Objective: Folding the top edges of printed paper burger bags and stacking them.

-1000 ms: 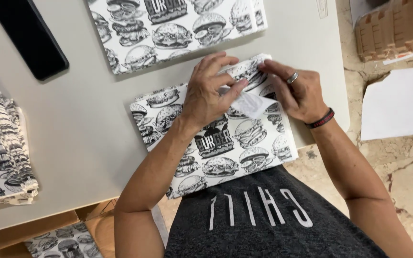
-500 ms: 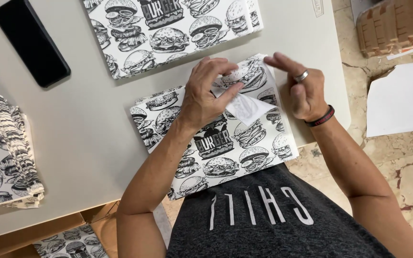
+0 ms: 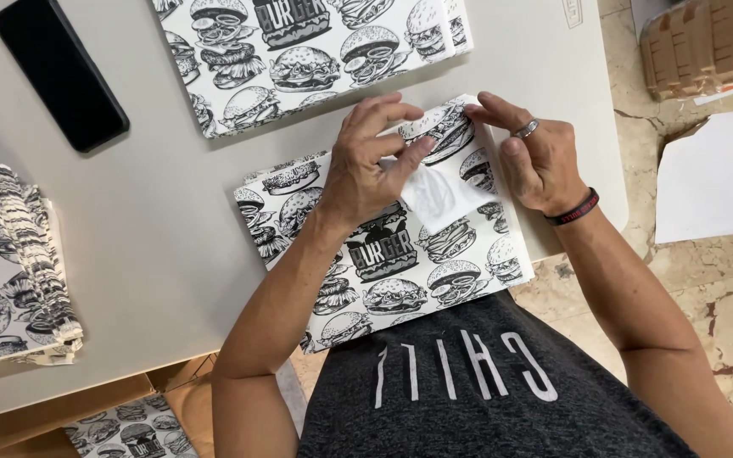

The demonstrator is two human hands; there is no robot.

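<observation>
From the head view, you are looking down on a pale grey table [image 3: 154, 254] whose right edge gives way to a beige marble floor [image 3: 723, 288]; a white sheet [image 3: 714, 178] and a brown cardboard box [image 3: 706, 42] lie on that floor. On the table you have one black phone [image 3: 61, 72] at the upper left, one flat burger-print bag [image 3: 392, 254] right in front of you with its near edge hanging over the table's edge, one pile of the same bags [image 3: 299, 51] at the top, and one fanned stack [image 3: 10, 263] at the left edge. More printed bags [image 3: 129, 432] show below the table edge at the lower left; how many you cannot tell. Your left hand [image 3: 366, 170] lies on the upper middle of the bag, wrist bent, its fingers [image 3: 413, 153] curled narrow and pinching a folded white flap [image 3: 443, 199] at the bag's top. Your right hand [image 3: 536, 157], with a ring and a dark wristband, rests at the bag's upper right corner, fingers loosely spread and slightly curled, fingertips touching the paper and gripping nothing. Both forearms come in from the bottom, angled toward each other.
</observation>
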